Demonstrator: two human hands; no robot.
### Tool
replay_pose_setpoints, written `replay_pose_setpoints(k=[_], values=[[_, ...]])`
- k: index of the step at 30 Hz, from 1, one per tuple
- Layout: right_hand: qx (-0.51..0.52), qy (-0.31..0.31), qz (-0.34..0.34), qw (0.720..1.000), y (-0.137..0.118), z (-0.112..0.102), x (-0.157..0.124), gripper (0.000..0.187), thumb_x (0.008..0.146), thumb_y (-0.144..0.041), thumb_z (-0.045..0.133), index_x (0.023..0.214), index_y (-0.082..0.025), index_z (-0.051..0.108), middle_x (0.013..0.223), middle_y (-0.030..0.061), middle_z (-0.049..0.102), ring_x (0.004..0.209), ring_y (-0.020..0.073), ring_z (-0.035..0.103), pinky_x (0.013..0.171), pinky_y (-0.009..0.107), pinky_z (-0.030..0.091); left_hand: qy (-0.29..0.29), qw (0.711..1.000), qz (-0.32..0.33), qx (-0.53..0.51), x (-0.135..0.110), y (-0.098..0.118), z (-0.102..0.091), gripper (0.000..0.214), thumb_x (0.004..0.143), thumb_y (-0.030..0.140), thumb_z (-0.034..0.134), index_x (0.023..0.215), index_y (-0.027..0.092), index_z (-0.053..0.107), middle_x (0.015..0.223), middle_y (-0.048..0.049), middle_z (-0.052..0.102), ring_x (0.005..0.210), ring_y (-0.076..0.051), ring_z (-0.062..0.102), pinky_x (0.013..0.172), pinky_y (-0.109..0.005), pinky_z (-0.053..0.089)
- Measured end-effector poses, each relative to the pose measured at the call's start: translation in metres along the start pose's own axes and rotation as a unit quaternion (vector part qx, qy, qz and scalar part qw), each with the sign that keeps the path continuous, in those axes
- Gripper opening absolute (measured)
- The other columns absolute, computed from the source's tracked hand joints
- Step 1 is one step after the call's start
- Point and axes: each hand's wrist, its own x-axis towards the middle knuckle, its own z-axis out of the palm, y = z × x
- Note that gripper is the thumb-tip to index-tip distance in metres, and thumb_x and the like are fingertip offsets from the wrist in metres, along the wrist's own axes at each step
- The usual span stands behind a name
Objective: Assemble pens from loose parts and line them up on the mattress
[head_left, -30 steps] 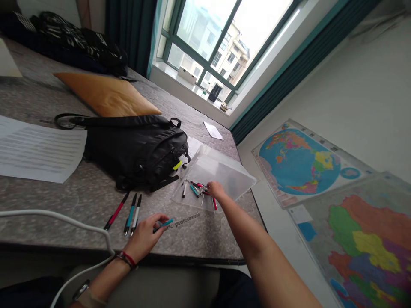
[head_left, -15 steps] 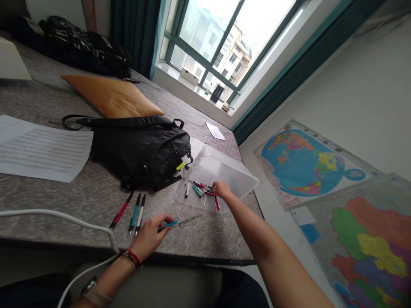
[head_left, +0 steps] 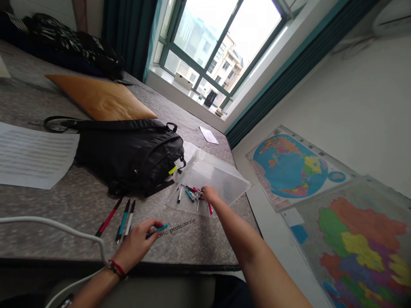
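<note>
My left hand (head_left: 138, 241) rests on the grey mattress surface near its front edge, fingers pinched on a teal pen piece (head_left: 158, 229). Just left of it lie three pens side by side (head_left: 121, 220): one red, one teal, one white. My right hand (head_left: 210, 194) reaches into a clear plastic tray (head_left: 221, 175), with its fingers closed among several loose pens and pen parts (head_left: 189, 193). What the right fingers hold is too small to name.
A black backpack (head_left: 128, 154) lies behind the pens. Printed paper sheets (head_left: 28, 156) sit at left, an orange cushion (head_left: 96, 96) behind. A white cable (head_left: 64, 222) curves across the front edge. Two coloured maps (head_left: 295, 164) hang on the wall at right.
The view has shifted slightly. Both hands stay in much the same places, the left on the teal piece, the right in the tray.
</note>
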Motion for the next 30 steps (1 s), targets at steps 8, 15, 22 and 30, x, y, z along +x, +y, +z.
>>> replay_pose_setpoints(k=[8,15,22,30], values=[[0.03,-0.014,0.004,0.999,-0.003,0.0,0.006,0.027,0.081,-0.02,0.061,0.105,-0.026,0.073,0.108,0.0074,0.071,0.096,0.0215,0.067,0.072,0.023,0.047,0.007,1.0,-0.005,-0.008,-0.001,0.009,-0.006,0.022,0.083,0.037,0.054,0.092,0.023,0.069,0.092,-0.0025,0.071,0.08,-0.019,0.064,0.076,-0.028,0.047],[0.044,0.0,0.032,0.999,-0.001,0.002,0.012,0.024,0.081,-0.024,0.061,0.101,-0.022,0.073,0.108,0.0096,0.071,0.097,0.0223,0.067,0.073,0.024,0.048,0.009,1.0,-0.003,-0.008,0.0,0.01,-0.005,0.022,0.085,0.035,0.052,0.095,0.023,0.067,0.092,-0.0028,0.071,0.079,-0.019,0.064,0.074,-0.028,0.048],[0.052,0.013,0.09,0.995,-0.016,0.012,0.019,0.027,0.089,-0.03,0.053,0.104,-0.017,0.071,0.104,0.0154,0.071,0.091,0.0219,0.069,0.068,0.023,0.05,0.015,1.0,-0.006,-0.014,-0.001,0.01,-0.006,0.02,0.084,0.033,0.053,0.094,0.023,0.067,0.093,-0.0022,0.071,0.079,-0.018,0.064,0.073,-0.027,0.047],[0.037,-0.006,0.106,0.994,-0.015,0.014,0.032,0.026,0.084,-0.027,0.056,0.098,-0.01,0.071,0.092,0.0155,0.072,0.074,0.0182,0.068,0.053,0.018,0.044,0.016,1.0,0.001,-0.019,0.0,0.009,-0.006,0.019,0.085,0.032,0.052,0.093,0.023,0.067,0.094,-0.0022,0.07,0.08,-0.018,0.063,0.075,-0.028,0.046]])
